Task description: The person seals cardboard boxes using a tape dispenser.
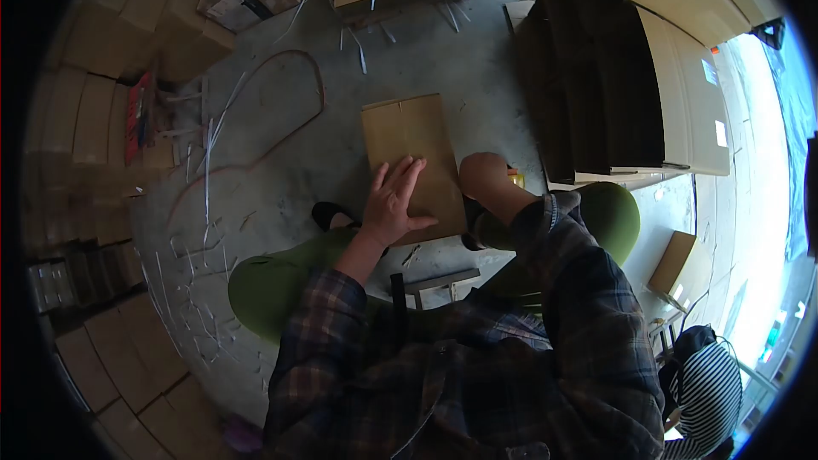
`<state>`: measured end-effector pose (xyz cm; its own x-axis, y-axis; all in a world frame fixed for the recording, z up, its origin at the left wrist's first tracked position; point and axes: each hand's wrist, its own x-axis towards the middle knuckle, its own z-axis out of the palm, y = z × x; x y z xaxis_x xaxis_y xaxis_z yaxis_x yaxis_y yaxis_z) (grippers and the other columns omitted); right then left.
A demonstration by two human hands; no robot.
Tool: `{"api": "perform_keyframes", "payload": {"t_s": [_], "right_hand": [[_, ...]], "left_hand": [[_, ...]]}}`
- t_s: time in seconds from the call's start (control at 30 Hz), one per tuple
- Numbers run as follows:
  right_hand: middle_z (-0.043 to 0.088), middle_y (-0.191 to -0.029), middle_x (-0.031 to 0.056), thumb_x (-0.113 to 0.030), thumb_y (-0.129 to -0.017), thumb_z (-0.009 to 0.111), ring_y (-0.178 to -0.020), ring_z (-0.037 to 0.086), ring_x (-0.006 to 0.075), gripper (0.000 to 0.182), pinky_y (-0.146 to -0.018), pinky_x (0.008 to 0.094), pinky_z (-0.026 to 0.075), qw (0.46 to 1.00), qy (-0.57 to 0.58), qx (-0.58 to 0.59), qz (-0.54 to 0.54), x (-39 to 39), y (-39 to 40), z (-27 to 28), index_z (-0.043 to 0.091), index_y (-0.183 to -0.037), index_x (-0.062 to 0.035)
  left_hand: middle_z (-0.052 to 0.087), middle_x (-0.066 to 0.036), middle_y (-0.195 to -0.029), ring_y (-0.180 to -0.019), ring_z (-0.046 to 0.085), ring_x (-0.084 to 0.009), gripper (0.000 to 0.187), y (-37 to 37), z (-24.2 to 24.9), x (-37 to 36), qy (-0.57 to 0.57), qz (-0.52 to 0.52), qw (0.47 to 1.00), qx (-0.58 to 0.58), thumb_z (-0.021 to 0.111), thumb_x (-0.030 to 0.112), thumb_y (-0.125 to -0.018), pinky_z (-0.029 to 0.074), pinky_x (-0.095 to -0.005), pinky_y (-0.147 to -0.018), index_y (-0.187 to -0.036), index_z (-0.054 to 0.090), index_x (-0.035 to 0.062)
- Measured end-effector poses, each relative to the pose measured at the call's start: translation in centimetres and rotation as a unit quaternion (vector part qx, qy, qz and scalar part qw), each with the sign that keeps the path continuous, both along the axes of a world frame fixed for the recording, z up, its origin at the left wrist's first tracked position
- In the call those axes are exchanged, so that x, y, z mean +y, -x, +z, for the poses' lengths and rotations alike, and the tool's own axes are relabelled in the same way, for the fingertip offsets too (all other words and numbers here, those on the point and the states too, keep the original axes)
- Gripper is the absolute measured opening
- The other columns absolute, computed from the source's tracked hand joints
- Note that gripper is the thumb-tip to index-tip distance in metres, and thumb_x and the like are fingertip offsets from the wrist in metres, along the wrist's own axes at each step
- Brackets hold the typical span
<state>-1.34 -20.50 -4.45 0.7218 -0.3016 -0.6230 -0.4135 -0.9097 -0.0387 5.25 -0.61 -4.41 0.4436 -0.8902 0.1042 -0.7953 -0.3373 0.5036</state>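
Grey concrete floor (477,85) strewn with strapping, flattened cardboard box (409,136) lying there, left hand (394,203) pressed flat on it with fingers (400,175) spread, right hand (483,172) at box's right edge, finger state unclear.

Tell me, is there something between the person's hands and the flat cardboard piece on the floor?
Nothing visible. The left hand lies flat with spread fingers directly on the flat cardboard piece. The right hand rests at its right edge, closed around something yellow that is mostly hidden.
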Motion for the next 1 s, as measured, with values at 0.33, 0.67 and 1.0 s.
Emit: {"api": "perform_keyframes", "payload": {"t_s": [0.33, 0.67, 1.0], "right_hand": [[0.070, -0.095, 0.0118, -0.024, -0.082, 0.060, -0.092, 0.069, 0.0285, 0.021, -0.076, 0.0381, 0.054, 0.999, 0.027, -0.040, 0.015, -2.4, -2.7, -0.1, 0.073, -0.092, -0.0102], [0.071, -0.093, 0.0106, -0.019, -0.082, 0.059, -0.089, 0.070, 0.0270, 0.017, -0.074, 0.0365, 0.055, 0.998, 0.040, -0.031, 0.035, -2.6, -2.4, 0.3, 0.073, -0.089, -0.0116], [0.070, -0.092, 0.0131, -0.048, -0.081, 0.063, -0.089, 0.069, 0.0299, 0.042, -0.075, 0.0404, 0.055, 0.998, 0.050, -0.029, 0.019, -3.5, -2.6, 0.5, 0.072, -0.090, -0.0086]], "left_hand": [[0.045, -0.004, -0.144, -0.136, 0.038, -0.0240, 0.103, -0.2, -0.3, 0.2, 0.006, -0.003, 1.000, 0.007, 0.079, 0.049, -0.062, 0.021, -0.0475, -0.113, -0.145, 0.031, 0.0094], [0.035, -0.007, -0.151, -0.141, 0.029, -0.0269, 0.101, -3.4, 0.1, -0.2, 0.015, 0.058, 0.998, -0.025, 0.075, 0.050, -0.070, 0.017, -0.0535, -0.114, -0.149, 0.025, 0.0105], [0.050, -0.014, -0.128, -0.120, 0.047, -0.0338, 0.073, -11.3, -0.8, -1.9, -0.059, 0.252, 0.966, 0.003, 0.070, 0.051, -0.077, 0.042, -0.0456, -0.097, -0.131, 0.047, 0.0074]]}}
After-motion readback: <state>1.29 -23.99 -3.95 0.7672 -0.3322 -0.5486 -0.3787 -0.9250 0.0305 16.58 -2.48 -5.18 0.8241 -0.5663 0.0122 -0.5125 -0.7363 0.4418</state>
